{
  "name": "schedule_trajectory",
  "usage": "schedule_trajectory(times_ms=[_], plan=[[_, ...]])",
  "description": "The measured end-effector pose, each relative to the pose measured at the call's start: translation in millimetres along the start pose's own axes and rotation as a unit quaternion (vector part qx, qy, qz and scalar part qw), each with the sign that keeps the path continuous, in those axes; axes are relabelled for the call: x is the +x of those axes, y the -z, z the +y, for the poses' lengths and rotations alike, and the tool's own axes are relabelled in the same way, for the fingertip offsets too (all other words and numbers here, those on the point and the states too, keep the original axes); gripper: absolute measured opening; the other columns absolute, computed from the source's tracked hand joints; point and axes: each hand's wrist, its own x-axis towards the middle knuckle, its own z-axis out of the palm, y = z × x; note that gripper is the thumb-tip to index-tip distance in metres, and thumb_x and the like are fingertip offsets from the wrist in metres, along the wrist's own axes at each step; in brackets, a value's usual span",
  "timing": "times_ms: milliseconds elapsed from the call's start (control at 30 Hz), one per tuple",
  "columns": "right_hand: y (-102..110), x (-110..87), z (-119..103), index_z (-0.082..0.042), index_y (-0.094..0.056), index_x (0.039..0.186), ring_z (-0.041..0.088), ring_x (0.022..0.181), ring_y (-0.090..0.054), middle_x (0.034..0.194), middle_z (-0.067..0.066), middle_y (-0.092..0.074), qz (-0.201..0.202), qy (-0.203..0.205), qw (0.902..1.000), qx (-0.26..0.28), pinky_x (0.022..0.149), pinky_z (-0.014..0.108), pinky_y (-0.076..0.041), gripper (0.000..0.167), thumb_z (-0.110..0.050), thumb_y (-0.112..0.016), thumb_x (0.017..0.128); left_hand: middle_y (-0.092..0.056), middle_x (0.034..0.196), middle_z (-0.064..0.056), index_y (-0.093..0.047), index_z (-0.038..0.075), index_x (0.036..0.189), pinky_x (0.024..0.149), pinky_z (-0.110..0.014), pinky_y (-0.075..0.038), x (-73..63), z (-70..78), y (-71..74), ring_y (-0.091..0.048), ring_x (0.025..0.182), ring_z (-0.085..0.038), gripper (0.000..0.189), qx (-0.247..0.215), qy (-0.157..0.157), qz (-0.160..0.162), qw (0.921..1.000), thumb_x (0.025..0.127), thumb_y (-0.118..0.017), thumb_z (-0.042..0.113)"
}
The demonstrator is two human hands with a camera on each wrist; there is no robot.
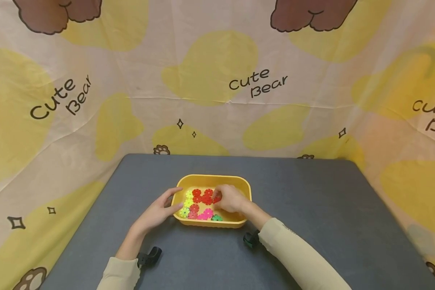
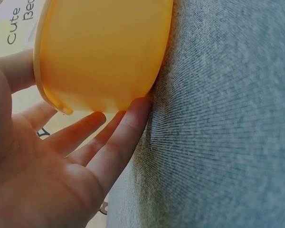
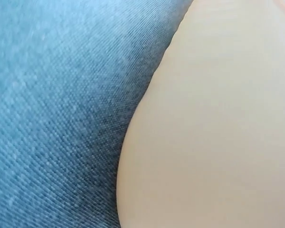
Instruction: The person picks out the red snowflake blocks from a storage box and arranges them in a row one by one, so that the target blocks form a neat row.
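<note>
A yellow plastic bin (image 1: 217,224) stands on the table, holding several flower-shaped snowflake discs. Red discs (image 1: 206,199) lie in the middle, yellow ones (image 1: 189,200) along the left, pink ones (image 1: 205,214) and a green one (image 1: 216,218) at the near side. My left hand (image 1: 160,210) grips the bin's left end, thumb and a finger over the rim; in the left wrist view, other fingers (image 2: 126,137) touch the bin's outer wall (image 2: 104,52). Inside the bin, my right hand (image 1: 230,198) has curled fingers pinching a red disc, mostly hidden by them.
A dark grey cloth-covered table (image 1: 297,189) lies under the bin. Behind it hangs a printed curtain (image 1: 210,68). Black wrist devices (image 1: 150,256) sit below both forearms. In the right wrist view, a beige sleeve (image 3: 209,133) covers much of the picture and hides the hand.
</note>
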Motion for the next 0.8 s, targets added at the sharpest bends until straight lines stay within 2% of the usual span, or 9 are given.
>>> schedule_trajectory(times_ms=[167, 333, 500, 633, 800], plan=[[6.7, -7.5, -3.9, -0.008, -0.070, 0.096, 0.015, 0.080, -0.056, 0.087, 0.000, -0.064, 0.008, 0.015, 0.9990, 0.042, 0.072, 0.029, -0.049, 0.020, -0.011, -0.084, 0.082, -0.032, 0.162, -0.014, -0.042, 0.020, 0.152, 0.110, -0.062, -0.036, 0.1, -0.5, 0.3, -0.034, 0.146, -0.042, 0.062, 0.005, -0.005, 0.005, 1.0000, 0.098, -0.069, 0.032], [20.1, -20.5, -1.1, -0.008, -0.068, 0.097, 0.014, 0.069, -0.059, 0.087, 0.002, -0.062, 0.013, 0.028, 0.9955, 0.090, 0.062, 0.027, -0.052, 0.021, -0.008, -0.083, 0.084, -0.032, 0.161, -0.014, -0.042, 0.019, 0.152, 0.110, -0.062, -0.037, -0.9, 0.5, 0.9, -0.035, 0.146, -0.042, 0.061, 0.003, -0.012, 0.004, 0.9999, 0.098, -0.069, 0.031], [38.0, -32.9, 3.9, -0.006, -0.068, 0.100, 0.024, 0.062, -0.066, 0.084, 0.005, -0.062, 0.019, 0.023, 0.9903, 0.136, 0.058, 0.032, -0.056, 0.020, -0.006, -0.082, 0.085, -0.031, 0.162, -0.014, -0.042, 0.019, 0.152, 0.110, -0.062, -0.036, -1.1, 0.4, 1.4, -0.033, 0.147, -0.042, 0.062, 0.007, -0.009, 0.001, 0.9999, 0.098, -0.069, 0.031], [52.8, -38.6, 10.2, -0.006, -0.068, 0.104, 0.033, 0.068, -0.069, 0.082, 0.005, -0.063, 0.042, 0.018, 0.9884, 0.145, 0.060, 0.037, -0.058, 0.021, -0.007, -0.081, 0.087, -0.030, 0.162, -0.016, -0.041, 0.018, 0.153, 0.109, -0.063, -0.037, -2.0, 0.9, 3.4, -0.035, 0.146, -0.043, 0.063, 0.011, -0.006, 0.001, 0.9999, 0.098, -0.068, 0.032], [71.8, -42.2, 26.0, -0.002, -0.068, 0.109, 0.032, 0.068, -0.067, 0.082, 0.005, -0.066, 0.088, 0.022, 0.9866, 0.136, 0.061, 0.036, -0.059, 0.026, -0.008, -0.081, 0.087, -0.029, 0.162, -0.016, -0.041, 0.017, 0.153, 0.110, -0.063, -0.036, -1.3, 1.1, 4.0, -0.033, 0.146, -0.044, 0.063, 0.008, -0.005, -0.002, 1.0000, 0.098, -0.069, 0.032]])
